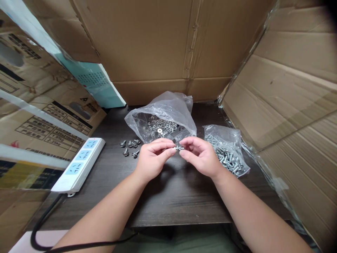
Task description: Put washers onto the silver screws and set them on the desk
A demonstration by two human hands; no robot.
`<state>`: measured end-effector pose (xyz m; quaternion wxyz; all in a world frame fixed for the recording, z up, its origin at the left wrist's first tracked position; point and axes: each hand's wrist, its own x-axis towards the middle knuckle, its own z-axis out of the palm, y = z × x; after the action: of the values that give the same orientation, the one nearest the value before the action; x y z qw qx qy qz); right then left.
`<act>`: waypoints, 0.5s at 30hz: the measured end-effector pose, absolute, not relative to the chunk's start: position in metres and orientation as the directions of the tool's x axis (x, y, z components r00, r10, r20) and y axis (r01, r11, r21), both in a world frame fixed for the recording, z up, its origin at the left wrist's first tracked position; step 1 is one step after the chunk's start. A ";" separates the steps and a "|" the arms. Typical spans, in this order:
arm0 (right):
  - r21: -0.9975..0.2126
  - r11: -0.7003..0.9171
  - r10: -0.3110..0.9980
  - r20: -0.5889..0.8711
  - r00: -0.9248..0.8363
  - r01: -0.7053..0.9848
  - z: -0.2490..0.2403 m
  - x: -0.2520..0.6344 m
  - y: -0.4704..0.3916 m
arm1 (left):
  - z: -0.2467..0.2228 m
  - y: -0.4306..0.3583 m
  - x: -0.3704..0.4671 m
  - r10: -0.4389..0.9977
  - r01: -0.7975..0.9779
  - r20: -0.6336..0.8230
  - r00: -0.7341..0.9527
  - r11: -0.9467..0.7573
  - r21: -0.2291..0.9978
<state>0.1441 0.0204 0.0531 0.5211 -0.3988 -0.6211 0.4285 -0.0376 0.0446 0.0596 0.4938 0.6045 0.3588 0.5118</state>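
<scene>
A small metal bolt (179, 148) lies level between my two hands, with a washer or nut around its shank. My left hand (155, 156) pinches one end of it between thumb and fingertips. At its other side, the thumb and fingertips of my right hand (201, 156) close around the washer or nut. Behind my hands is an open clear plastic bag (171, 109) with many washers (164, 126) in it. Near my right hand, a second clear bag (226, 135) holds many bolts (229, 160). Several bolts fitted with washers (130, 144) rest left of my left hand.
A white power strip (81, 163) with a black cable (39, 221) sits on the left of the dark table (179, 207). Cardboard walls (158, 45) enclose the back and both sides. A light blue printed sheet (92, 79) stands at the back left.
</scene>
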 end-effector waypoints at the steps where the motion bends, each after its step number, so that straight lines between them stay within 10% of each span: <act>1: -0.943 0.331 0.934 0.322 -0.157 0.038 0.053 0.144 0.020 | 0.059 0.045 -0.038 0.938 -0.078 0.266 0.223 -0.255 0.964; 15: -0.936 0.323 0.945 0.312 -0.096 0.139 0.056 0.143 0.022 | 0.056 0.045 -0.037 0.946 -0.080 0.227 0.232 -0.213 0.974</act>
<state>0.1427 0.0221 0.0559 0.5159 -0.4310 -0.6289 0.3906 -0.0374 0.0451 0.0564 0.5111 0.5955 0.3634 0.5021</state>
